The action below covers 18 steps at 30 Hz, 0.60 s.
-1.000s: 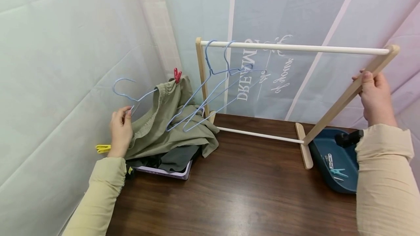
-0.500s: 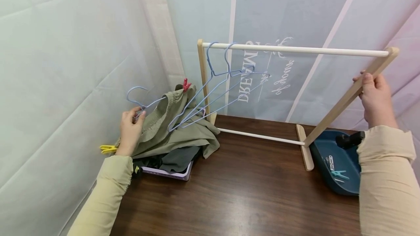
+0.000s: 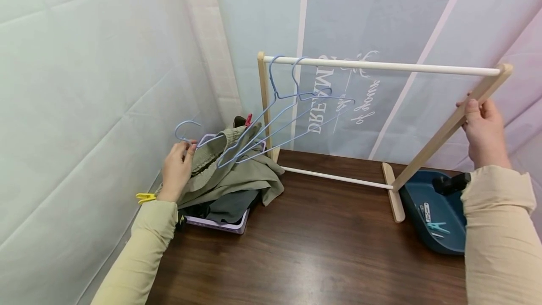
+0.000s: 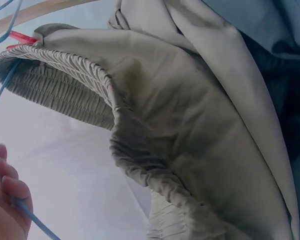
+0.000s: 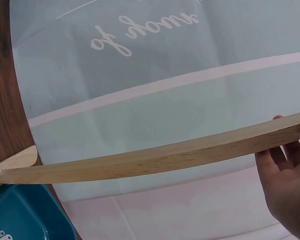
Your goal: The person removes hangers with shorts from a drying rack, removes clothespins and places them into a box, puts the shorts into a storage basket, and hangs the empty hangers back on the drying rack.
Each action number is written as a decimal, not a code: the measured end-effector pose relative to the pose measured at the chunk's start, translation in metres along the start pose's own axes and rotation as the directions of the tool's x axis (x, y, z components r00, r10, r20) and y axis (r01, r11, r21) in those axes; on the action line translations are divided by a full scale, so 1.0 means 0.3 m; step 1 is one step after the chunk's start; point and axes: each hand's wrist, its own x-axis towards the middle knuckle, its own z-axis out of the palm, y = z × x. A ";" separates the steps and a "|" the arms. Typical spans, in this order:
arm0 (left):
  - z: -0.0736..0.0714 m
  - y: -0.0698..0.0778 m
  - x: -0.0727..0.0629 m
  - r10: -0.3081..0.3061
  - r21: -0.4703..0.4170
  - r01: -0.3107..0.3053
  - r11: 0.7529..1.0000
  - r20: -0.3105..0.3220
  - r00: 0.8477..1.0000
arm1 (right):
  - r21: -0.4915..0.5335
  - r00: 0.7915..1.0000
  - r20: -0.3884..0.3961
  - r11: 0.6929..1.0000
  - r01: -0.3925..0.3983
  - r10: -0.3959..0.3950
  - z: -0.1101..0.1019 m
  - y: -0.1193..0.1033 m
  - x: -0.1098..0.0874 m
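Observation:
My left hand (image 3: 177, 168) pinches a blue wire hanger (image 3: 186, 128) just below its hook. Olive-green trousers (image 4: 190, 120) with a gathered elastic waistband hang from this hanger, their legs heaped over a basket. A red clothespin (image 3: 248, 120) clips the far end of the waistband, and a yellow clothespin (image 3: 146, 197) shows beside my left wrist. With my right hand (image 3: 484, 128) I grip the right wooden post (image 5: 155, 160) of a small clothes rack, fingers wrapped around it. Two blue hangers (image 3: 275, 93) hang bare from the left end of the rack's white top bar (image 3: 381, 65).
Under the trousers stands a lilac basket (image 3: 220, 225) with dark clothes (image 3: 235, 205) in it. A dark blue tray (image 3: 440, 244) with teal and white clothespins and a black object sits by the rack's right foot (image 3: 394, 194). A fabric wall (image 3: 106, 84) closes the left side.
My left hand has moved right and slightly down toward the rack, bringing the hanger and the trousers' waistband lower. The right hand keeps its hold on the post.

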 end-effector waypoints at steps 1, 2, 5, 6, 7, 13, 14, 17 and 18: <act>0.001 0.000 0.000 0.012 -0.002 -0.012 1.000 0.004 1.000 | 0.010 1.000 -0.006 1.000 0.003 -0.003 0.001 0.001 0.000; 0.002 -0.002 0.000 0.022 0.000 -0.022 1.000 0.005 1.000 | 0.020 1.000 -0.012 1.000 0.005 -0.005 0.002 0.002 0.000; 0.004 -0.001 0.000 0.032 -0.006 -0.032 0.999 0.004 0.999 | 0.033 0.999 -0.032 0.999 0.008 -0.007 0.004 0.003 -0.002; 0.006 -0.002 0.000 0.029 -0.009 -0.029 1.000 0.001 1.000 | 0.034 0.999 -0.041 0.999 0.007 -0.006 0.005 0.002 -0.004; 0.007 -0.002 0.001 0.022 -0.009 -0.022 1.000 -0.001 1.000 | 0.033 0.999 -0.053 0.999 0.007 -0.005 0.006 0.001 -0.006; 0.009 -0.007 0.000 -0.040 0.002 0.040 0.999 -0.001 0.999 | 0.063 0.950 -0.300 0.991 0.115 -0.091 0.046 -0.005 -0.019; 0.009 -0.008 0.000 -0.053 0.006 0.053 0.999 0.003 0.999 | 0.071 0.929 -0.353 0.987 0.144 -0.110 0.056 -0.003 -0.022; 0.008 -0.012 -0.002 -0.091 0.015 0.091 0.996 0.025 0.996 | 0.052 0.864 -0.473 0.973 0.225 -0.174 0.087 0.013 -0.038; 0.007 -0.013 -0.002 -0.098 0.016 0.098 0.995 0.030 0.995 | 0.026 0.840 -0.506 0.970 0.241 -0.195 0.097 0.020 -0.046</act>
